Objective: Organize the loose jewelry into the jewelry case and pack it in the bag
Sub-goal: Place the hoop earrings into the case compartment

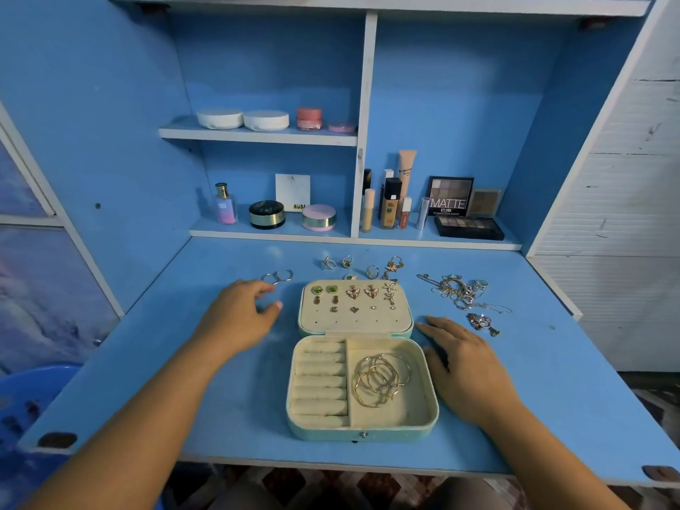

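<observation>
Mint-green jewelry case [362,434] lies open: gold hoops [381,379] in its right compartment, earrings [353,291] pinned on its lid. To its left the left hand [239,318] is loosely curled, holding nothing; to its right the right hand [463,366] lies flat. Rings [346,262] and chains [458,288] lie behind it, with bare desk [184,362] on both sides.
</observation>
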